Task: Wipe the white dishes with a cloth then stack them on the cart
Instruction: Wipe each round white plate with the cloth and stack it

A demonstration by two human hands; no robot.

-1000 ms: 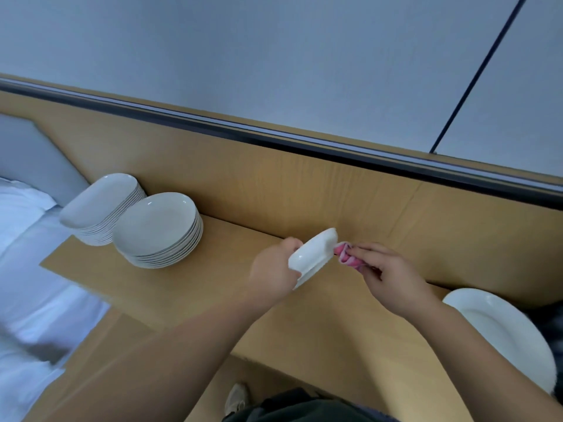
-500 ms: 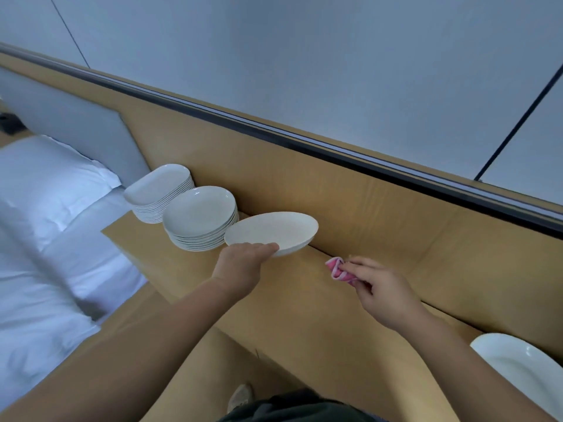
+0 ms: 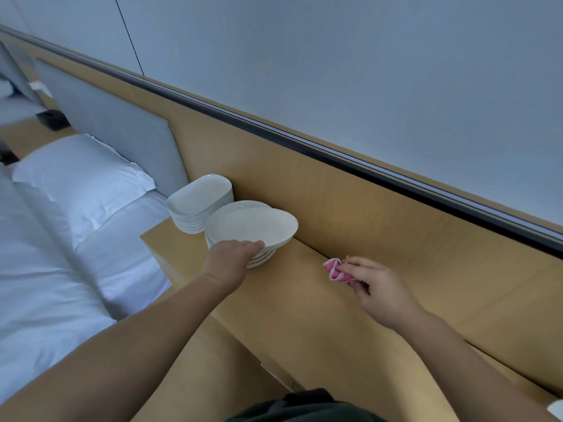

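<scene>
Your left hand [image 3: 231, 257] grips near rim of white dish [image 3: 253, 226]. Dish sticks out past your fingers, over round stack [image 3: 259, 261] at worktop [image 3: 304, 303] left end. Your right hand [image 3: 377, 287] pinches pink cloth [image 3: 335, 269], well apart from dishes.

One head-worn wide-angle view looks forward and down at the table [image 3: 292, 303] from close above its near edge, rolled sideways; the wall [image 3: 365, 86] lies beyond the table.

Plain white, no pattern: the dish [image 3: 253, 228] I'm holding. Same white: round-dish stack [image 3: 262, 259], rectangular-dish stack [image 3: 199, 205]. My cloth [image 3: 335, 269] is pink. Tan wood grain on ledge [image 3: 304, 315]. Grey headboard [image 3: 122, 132], white pillow [image 3: 82, 175], pale blue-grey wall [image 3: 335, 71].
</scene>
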